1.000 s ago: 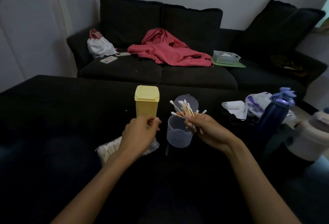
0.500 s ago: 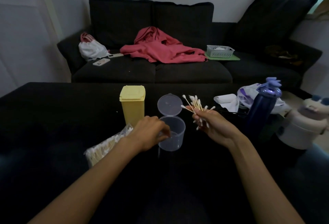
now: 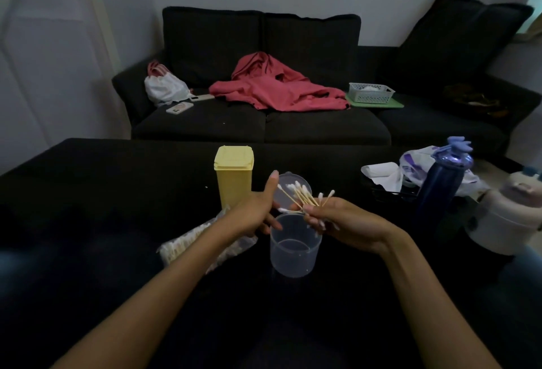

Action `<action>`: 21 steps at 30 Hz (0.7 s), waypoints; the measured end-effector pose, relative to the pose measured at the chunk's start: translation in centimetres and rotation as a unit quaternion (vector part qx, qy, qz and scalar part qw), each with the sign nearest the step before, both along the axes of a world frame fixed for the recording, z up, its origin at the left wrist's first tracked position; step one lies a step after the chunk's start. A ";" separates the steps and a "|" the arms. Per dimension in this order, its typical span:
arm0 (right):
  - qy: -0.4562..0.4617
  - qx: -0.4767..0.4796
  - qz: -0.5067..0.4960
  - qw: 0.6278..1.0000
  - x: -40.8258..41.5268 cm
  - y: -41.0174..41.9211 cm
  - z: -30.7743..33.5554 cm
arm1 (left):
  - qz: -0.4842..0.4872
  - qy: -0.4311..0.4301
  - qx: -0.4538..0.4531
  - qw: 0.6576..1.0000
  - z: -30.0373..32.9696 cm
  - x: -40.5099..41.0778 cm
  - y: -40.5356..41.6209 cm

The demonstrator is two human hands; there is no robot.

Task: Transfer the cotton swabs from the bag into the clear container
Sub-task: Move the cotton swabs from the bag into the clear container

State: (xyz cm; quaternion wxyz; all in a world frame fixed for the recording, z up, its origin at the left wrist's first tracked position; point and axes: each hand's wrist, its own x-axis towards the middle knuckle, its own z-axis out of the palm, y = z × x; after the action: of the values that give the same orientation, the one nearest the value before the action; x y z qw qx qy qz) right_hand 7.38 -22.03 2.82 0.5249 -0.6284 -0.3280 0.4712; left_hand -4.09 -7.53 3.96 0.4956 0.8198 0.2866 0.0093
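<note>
My right hand (image 3: 337, 222) pinches a fanned bunch of cotton swabs (image 3: 305, 197) just above the rim of the clear container (image 3: 294, 254), which stands open on the dark table with its hinged lid (image 3: 293, 184) flipped back. My left hand (image 3: 255, 213) is raised beside the swab tips, fingers straight, touching the bunch from the left. The plastic bag of swabs (image 3: 187, 245) lies on the table under my left forearm, partly hidden.
A yellow lidded box (image 3: 234, 176) stands just behind my left hand. To the right stand a dark blue bottle (image 3: 443, 187), a white jug (image 3: 510, 216) and crumpled white bags (image 3: 410, 169). A dark sofa (image 3: 264, 122) with red cloth lies beyond the table.
My left hand has lifted off the container's rim and opened up against the swab tips. My right hand has brought the bunch lower and leftward, over the container.
</note>
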 end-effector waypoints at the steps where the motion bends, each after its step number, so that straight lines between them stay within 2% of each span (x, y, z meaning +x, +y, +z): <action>1: -0.005 -0.009 0.013 1.000 0.0 0.2 0.0 | -0.007 0.011 -0.014 1.000 0.3 0.2 0.0; 5: -0.015 -0.038 0.049 0.998 0.5 1.3 -0.1 | -0.038 0.071 -0.030 0.996 1.0 1.0 0.0; 10: -0.076 -0.091 0.108 0.987 2.0 2.0 0.1 | -0.065 0.105 -0.067 0.990 0.8 1.8 0.9; 13: -0.090 -0.154 0.141 0.974 2.2 2.4 0.6 | -0.062 0.091 -0.077 0.991 0.2 2.1 0.9; 18: -0.132 -0.227 0.196 0.945 1.8 3.3 1.4 | -0.030 0.036 -0.043 0.998 -0.8 2.4 0.2; 21: -0.151 -0.243 0.180 0.941 1.7 3.9 2.1 | -0.003 -0.005 -0.051 0.999 -1.1 2.5 0.3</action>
State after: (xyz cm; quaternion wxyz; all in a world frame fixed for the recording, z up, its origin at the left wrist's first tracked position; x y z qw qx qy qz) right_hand 9.12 -18.16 4.89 0.2066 -0.7313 -0.3867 0.5224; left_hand -1.60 -7.19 2.88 0.5382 0.7942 0.2822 -0.0026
